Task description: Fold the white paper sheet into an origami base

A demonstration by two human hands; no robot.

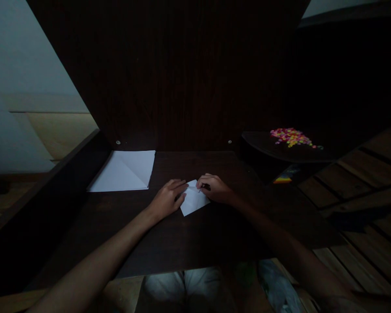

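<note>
A small piece of folded white paper (pixel 192 203) lies on the dark desk in front of me, one corner toward me. Creases cross its face. My left hand (pixel 167 198) grips its left side, with the thumb at the edge and the fingers near the top. At the upper right, my right hand (pixel 215 188) pinches the paper between thumb and curled fingers. The fingertips cover part of that edge, so the fold under them is hard to make out.
A stack of white paper sheets (pixel 125 169) lies at the desk's back left; its top sheet has a diagonal crease. Small colourful pieces (pixel 291 137) are heaped on a dark corner shelf (pixel 263 145) at right. A low side panel (pixel 45 191) borders the left.
</note>
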